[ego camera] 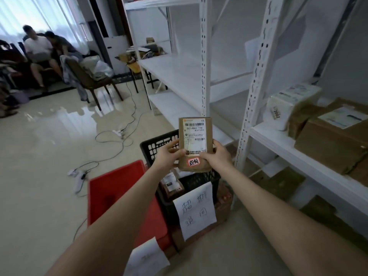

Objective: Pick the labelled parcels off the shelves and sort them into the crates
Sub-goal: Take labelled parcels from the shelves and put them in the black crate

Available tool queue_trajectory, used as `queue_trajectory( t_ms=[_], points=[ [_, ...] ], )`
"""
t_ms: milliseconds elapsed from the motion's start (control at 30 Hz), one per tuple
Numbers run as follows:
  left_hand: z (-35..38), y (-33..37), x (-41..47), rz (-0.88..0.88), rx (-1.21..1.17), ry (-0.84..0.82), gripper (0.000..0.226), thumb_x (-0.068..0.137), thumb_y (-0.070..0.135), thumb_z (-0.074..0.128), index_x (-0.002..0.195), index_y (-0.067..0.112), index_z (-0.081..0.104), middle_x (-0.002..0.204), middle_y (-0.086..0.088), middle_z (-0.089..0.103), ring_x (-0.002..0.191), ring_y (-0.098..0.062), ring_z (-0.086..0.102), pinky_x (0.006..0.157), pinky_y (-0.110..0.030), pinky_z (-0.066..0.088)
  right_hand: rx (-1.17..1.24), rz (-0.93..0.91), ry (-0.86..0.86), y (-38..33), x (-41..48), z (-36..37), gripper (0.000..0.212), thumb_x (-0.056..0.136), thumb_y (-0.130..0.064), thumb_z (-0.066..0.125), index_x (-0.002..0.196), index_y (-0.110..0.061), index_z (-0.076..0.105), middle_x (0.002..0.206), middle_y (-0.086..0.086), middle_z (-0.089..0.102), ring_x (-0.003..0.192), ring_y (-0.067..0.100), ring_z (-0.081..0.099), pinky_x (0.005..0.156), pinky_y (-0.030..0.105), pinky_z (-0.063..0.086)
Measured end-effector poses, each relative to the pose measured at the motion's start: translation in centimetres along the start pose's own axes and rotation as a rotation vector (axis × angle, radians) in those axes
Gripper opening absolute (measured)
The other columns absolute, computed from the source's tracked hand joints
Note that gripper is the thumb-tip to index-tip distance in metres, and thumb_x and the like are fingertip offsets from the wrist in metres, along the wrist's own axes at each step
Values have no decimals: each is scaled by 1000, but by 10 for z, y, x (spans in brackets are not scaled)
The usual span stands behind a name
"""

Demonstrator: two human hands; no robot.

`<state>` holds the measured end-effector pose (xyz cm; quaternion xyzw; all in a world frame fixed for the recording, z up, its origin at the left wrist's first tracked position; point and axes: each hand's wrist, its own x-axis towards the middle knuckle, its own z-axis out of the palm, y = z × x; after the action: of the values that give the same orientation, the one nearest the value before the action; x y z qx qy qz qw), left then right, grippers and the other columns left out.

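Head view:
- Left hand (169, 156) and right hand (218, 154) both grip small brown parcel (194, 143) by its lower sides, thumbs on the front, label toward camera.
- Parcel upright, just above black crate (157, 146).
- Red crate (111, 188) below and left of left hand.
- Sticker (193, 161) between hands seems to match sign (196, 210) on black crate; writing slightly blurred.
- Judgement: confirm match first, then lower straight down and let go low, not from height.
- More boxes (334, 140) on shelf, well right of right hand.

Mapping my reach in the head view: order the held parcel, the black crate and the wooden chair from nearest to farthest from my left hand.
1. The parcel, gripped by the left hand.
2. The black crate, just below it.
3. The wooden chair, far back left.
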<state>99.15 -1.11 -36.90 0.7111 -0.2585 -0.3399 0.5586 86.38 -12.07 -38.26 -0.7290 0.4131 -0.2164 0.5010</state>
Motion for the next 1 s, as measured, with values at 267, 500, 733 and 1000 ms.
queue_trajectory(
  t_ms=[267, 500, 733, 1000],
  points=[
    [-11, -78, 89, -196, 11, 112, 48, 96, 21, 54, 143, 21, 41, 123, -11, 62, 102, -22, 65, 78, -40, 59, -105, 82, -161, 49, 91, 62, 58, 84, -17, 69, 136, -25, 46, 126, -3, 61, 109, 19, 60, 87, 35, 53],
    [9, -142, 174, -397, -28, 126, 52, 97, 6, 50, 145, 19, 36, 107, -1, 62, 82, -11, 63, 60, -23, 56, -356, 184, -291, 117, 195, 104, 52, 85, -24, 67, 132, -26, 45, 122, 0, 63, 102, 21, 62, 81, 35, 54],
    [39, -225, 257, -605, 68, 97, 52, 94, 4, 51, 142, 21, 43, 113, -4, 66, 95, -26, 68, 83, -48, 57, -717, 254, -441, 202, 274, 146, 70, 94, -28, 53, 149, -40, 13, 120, 4, 60, 102, 27, 59, 69, 33, 44],
    [53, -299, 297, -722, 198, 108, 44, 92, 12, 51, 136, 12, 47, 123, -10, 63, 105, -27, 63, 87, -39, 54, -815, 312, -556, 274, 297, 191, 46, 97, -40, 37, 141, -41, 25, 112, 9, 58, 91, 29, 57, 66, 34, 42]
  ],
)
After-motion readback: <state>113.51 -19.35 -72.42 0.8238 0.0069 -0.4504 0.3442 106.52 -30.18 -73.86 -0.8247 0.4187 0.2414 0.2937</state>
